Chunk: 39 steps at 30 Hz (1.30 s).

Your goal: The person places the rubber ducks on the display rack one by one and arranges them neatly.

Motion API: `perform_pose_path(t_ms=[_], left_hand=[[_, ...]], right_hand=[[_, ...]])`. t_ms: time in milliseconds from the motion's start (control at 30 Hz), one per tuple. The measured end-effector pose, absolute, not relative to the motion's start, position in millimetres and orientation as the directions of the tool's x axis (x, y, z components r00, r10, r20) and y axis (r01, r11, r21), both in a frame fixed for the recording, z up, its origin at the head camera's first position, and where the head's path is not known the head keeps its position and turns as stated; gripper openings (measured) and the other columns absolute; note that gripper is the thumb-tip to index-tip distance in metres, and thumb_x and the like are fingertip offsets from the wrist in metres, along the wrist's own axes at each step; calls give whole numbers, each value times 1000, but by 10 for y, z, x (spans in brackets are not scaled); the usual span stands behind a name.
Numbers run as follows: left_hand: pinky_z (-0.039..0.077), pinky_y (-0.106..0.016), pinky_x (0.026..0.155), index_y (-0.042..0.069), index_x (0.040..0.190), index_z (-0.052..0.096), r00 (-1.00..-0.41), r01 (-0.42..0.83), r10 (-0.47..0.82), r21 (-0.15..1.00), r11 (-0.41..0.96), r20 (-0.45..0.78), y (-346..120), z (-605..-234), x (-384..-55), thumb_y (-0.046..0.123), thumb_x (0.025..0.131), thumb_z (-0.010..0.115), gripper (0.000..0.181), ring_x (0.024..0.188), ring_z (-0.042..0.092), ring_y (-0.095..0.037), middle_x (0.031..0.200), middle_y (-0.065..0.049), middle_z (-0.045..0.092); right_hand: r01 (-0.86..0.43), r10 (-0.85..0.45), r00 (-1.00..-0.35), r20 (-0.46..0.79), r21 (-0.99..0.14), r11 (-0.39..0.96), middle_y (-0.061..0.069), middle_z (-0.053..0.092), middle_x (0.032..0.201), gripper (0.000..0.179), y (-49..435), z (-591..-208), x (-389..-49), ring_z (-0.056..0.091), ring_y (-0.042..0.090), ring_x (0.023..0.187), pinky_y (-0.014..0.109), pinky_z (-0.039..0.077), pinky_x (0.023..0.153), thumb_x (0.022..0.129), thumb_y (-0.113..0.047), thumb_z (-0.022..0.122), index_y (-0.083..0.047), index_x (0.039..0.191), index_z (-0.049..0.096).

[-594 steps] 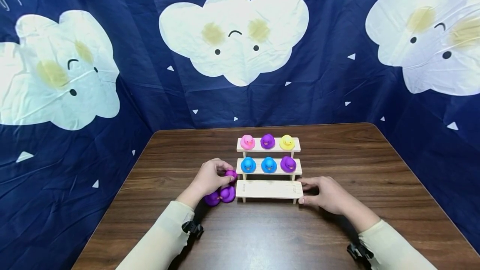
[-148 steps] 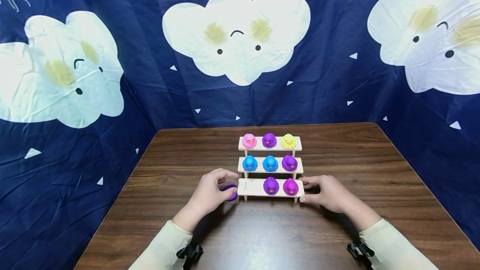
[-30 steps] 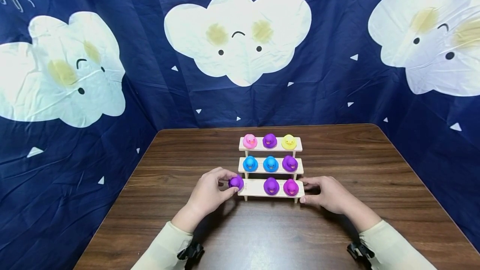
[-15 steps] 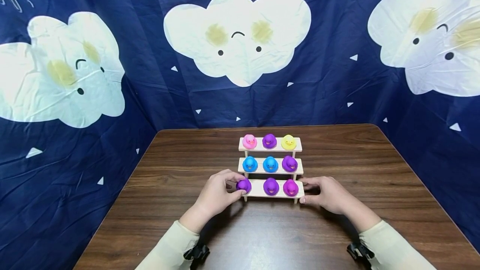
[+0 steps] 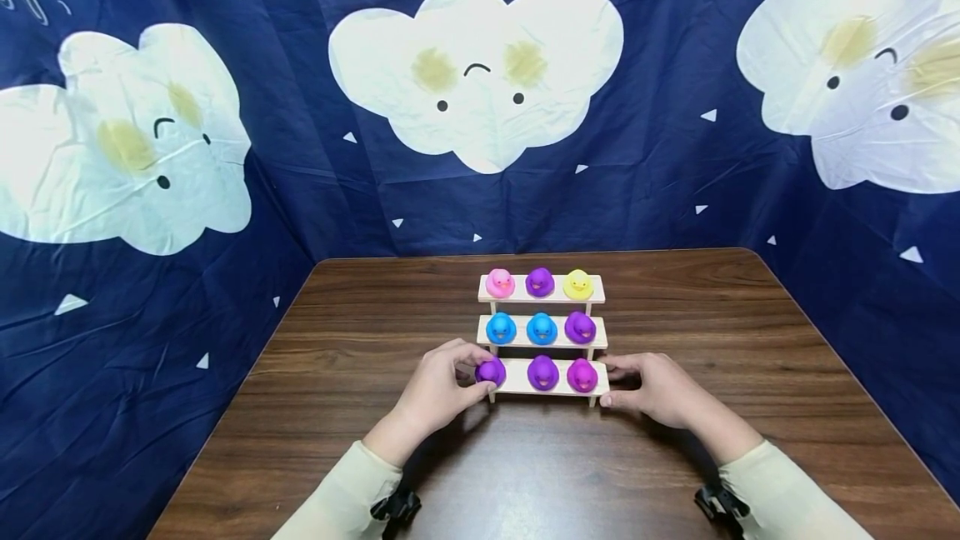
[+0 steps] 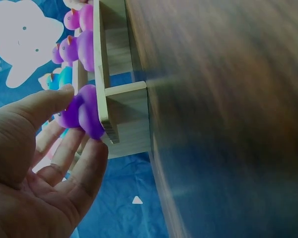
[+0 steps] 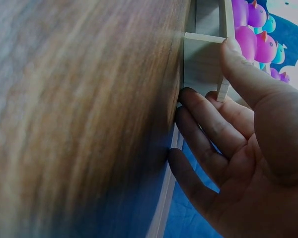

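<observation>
A pale wooden three-step display stand (image 5: 517, 367) stands on the table, rubber ducks along its steps. At the left end of the lowest step, my left hand (image 5: 442, 386) holds a purple rubber duck (image 5: 491, 372) between thumb and fingers; the left wrist view shows this duck (image 6: 84, 111) at the step's end. Further right on that step sit another purple duck (image 5: 542, 373) and a magenta duck (image 5: 582, 375). My right hand (image 5: 656, 390) grips the right end of the lowest step, its thumb (image 7: 238, 64) at the edge and the other fingers reaching behind.
Two blue ducks (image 5: 542, 328) and a purple duck (image 5: 580, 327) fill the middle step. Above are a pink duck (image 5: 500, 282), a purple duck (image 5: 539, 282) and a yellow duck (image 5: 577, 283). A blue cloth (image 5: 660, 190) with clouds hangs behind the brown table (image 5: 360, 307).
Three purplish ducks from the table's left have come onto the lowest step, right end first. In the last second my left hand carried the last one rightward onto its left end. My right hand stayed put.
</observation>
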State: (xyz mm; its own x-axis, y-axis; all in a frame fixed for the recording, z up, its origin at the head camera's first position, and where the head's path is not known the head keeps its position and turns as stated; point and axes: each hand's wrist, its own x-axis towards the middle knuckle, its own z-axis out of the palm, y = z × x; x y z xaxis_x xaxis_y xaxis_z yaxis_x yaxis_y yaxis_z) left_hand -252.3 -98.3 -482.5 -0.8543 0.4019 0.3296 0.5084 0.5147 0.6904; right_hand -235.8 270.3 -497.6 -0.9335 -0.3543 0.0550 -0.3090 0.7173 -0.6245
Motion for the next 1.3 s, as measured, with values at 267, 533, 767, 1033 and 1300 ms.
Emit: perform_pose_path(t_ms=[267,533,767,1033,1300], left_hand=[[61,-28,80,17,107,78,-855,508,402,681,527,327,-977,-4827,-2525,14,81,92,30,89,70,-6,101,9,70],[60,-27,79,18,106,78,-855,510,399,677,531,332,-976,-4842,-2533,15,80,93,30,88,69,-6,99,10,69],[61,-31,80,16,112,77,-851,517,402,671,531,337,-995,-4827,-2531,17,79,95,38,91,69,-8,102,8,69],[61,-42,85,14,120,73,-843,530,396,679,507,363,-1106,-4777,-2535,28,78,96,50,103,71,-23,111,-5,70],[58,-45,88,14,120,75,-846,532,337,614,583,413,-1259,-4751,-2571,31,84,91,44,104,68,-23,111,7,69]], right_hand=[[-314,-354,-933,61,-616,722,-11,78,105,62,2702,-4971,-2354,68,27,119,57,49,105,85,-44,86,-12,136,71],[-326,-359,-931,71,-611,722,-12,78,105,63,2707,-4977,-2356,68,27,119,57,50,104,85,-46,86,-12,136,71],[-314,-355,-933,61,-618,720,-11,78,105,61,2702,-4971,-2351,68,27,119,57,49,105,85,-44,87,-13,136,71],[-308,-353,-934,56,-624,718,-11,78,105,60,2695,-4946,-2350,68,28,119,58,49,105,86,-42,87,-13,136,71],[-297,-349,-936,43,-627,720,-11,78,106,62,2690,-4954,-2347,67,27,121,58,49,105,85,-42,87,-13,137,70]])
